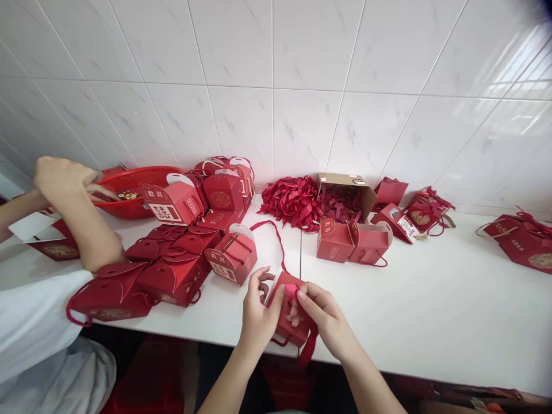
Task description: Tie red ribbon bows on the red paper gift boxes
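At the front edge of the white table (414, 310), a small red gift box (284, 329) sits between my hands. My left hand (257, 313) grips its upper left side, thumb on the top, with a pale flap edge beside the fingers. A red ribbon (292, 291) crosses the box's top, bright pink where light strikes it. My right hand (328, 315) pinches this ribbon between thumb and fingers at the top. One ribbon end hangs over the near side, while a long strand runs back across the table. Fingers partly hide the ribbon's fold.
Several red boxes (172, 261) cluster on the left, with a red basin (142, 178) behind. A co-worker's arm (92, 218) reaches there. Loose ribbons (290, 201) lie beside a cardboard box (366, 195) by the wall. More red boxes (520, 236) stand on the right.
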Tool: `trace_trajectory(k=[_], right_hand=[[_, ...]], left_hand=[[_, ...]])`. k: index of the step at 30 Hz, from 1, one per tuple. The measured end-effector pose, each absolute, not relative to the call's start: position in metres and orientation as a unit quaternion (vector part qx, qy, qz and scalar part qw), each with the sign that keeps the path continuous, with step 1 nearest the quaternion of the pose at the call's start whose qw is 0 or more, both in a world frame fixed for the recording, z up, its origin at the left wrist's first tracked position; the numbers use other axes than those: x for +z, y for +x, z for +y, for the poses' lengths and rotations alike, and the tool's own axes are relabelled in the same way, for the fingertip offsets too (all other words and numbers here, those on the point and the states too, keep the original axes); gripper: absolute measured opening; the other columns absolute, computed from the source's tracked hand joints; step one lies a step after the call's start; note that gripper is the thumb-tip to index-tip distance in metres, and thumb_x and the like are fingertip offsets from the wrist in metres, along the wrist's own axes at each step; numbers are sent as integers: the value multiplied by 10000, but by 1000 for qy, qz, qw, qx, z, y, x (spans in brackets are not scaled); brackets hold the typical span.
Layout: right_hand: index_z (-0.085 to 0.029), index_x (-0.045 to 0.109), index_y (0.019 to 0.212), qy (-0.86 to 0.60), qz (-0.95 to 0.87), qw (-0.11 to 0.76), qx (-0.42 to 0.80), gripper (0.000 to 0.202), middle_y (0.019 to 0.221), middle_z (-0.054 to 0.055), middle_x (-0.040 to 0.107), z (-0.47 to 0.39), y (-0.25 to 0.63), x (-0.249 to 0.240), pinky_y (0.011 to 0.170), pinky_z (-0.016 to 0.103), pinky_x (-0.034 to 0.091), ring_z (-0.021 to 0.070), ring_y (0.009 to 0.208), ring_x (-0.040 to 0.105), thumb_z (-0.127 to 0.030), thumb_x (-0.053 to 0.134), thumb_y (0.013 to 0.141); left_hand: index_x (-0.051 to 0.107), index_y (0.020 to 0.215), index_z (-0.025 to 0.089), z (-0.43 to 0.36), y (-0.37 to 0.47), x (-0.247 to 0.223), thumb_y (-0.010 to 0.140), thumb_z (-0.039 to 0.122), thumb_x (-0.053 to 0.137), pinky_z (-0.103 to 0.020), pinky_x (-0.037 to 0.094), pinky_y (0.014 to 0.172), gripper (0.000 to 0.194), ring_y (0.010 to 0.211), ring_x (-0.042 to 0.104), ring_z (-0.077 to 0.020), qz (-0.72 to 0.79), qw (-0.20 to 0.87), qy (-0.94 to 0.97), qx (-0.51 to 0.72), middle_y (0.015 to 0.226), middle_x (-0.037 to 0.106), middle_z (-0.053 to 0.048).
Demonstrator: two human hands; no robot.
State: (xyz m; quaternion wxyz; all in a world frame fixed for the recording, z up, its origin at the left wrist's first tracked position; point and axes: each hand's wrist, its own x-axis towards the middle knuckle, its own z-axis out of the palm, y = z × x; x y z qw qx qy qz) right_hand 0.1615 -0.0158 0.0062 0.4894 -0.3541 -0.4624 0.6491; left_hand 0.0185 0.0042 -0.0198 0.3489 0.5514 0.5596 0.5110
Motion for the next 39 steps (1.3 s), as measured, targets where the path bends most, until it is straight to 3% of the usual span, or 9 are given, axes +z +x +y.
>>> trace_trajectory(k=[5, 12, 19, 22, 24, 30, 35, 39], right_hand=[[-178, 463, 656, -433, -517, 408, 615, 339, 524, -45, 524, -1, 158, 12, 450, 198, 392, 82, 409, 505, -417, 500, 894], [-185, 439, 621, -466, -526, 378, 603, 299, 475, -64, 488, 7, 152, 12, 379, 175, 355, 74, 343, 490, -297, 446, 898], [-184, 456, 660, -484, -560, 338, 582, 283, 537, -52, 519, 12, 147, 16, 372, 167, 346, 67, 351, 497, -289, 402, 917], [-192, 439, 662, -497, -580, 317, 562, 281, 546, -49, 509, 14, 144, 16, 365, 181, 338, 81, 352, 492, -304, 396, 915], [-197, 438, 660, -508, -594, 312, 539, 283, 553, -44, 489, 13, 141, 17, 373, 189, 333, 92, 385, 483, -321, 400, 912], [-190, 422, 597, -547, -660, 305, 416, 323, 539, -35, 429, -6, 150, 32, 480, 225, 281, 103, 512, 356, -324, 480, 885], [-186, 577, 736, -534, -653, 325, 427, 244, 675, 1, 587, -24, 187, 42, 589, 251, 385, 140, 630, 497, -353, 501, 897], [-175, 604, 781, -537, -625, 348, 446, 283, 695, 12, 591, -23, 199, 40, 615, 254, 416, 144, 656, 522, -403, 496, 907]], left_hand=[[535, 1062, 211, 6, 15, -17, 767, 355, 638, -263, 499, 725, 344, 904, 574, -177, 523, 457, 476, 539, 1042, 597, -66], [535, 1042, 208, 6, 12, -17, 778, 355, 643, -263, 495, 759, 320, 948, 570, -181, 510, 486, 462, 539, 1055, 588, -63], [515, 1058, 214, 6, 1, -21, 812, 336, 601, -238, 453, 728, 287, 801, 523, -135, 466, 473, 530, 528, 969, 558, -25], [503, 928, 210, 11, -2, -18, 916, 445, 401, -231, 437, 623, 257, 684, 499, -128, 457, 478, 544, 517, 826, 539, -5], [501, 857, 205, 15, -2, -14, 938, 483, 317, -228, 423, 571, 343, 645, 500, -133, 469, 467, 566, 492, 768, 532, -2], [530, 695, 199, 27, -13, -16, 868, 430, 507, -222, 425, 623, 290, 747, 554, -163, 507, 371, 624, 464, 776, 565, -17], [532, 596, 218, 24, -63, -38, 742, 372, 634, -234, 348, 558, 236, 558, 413, -146, 605, 237, 601, 466, 593, 485, 17], [559, 645, 218, 17, -89, -47, 753, 431, 620, -232, 366, 539, 246, 520, 458, -141, 659, 217, 577, 431, 565, 521, 28]])
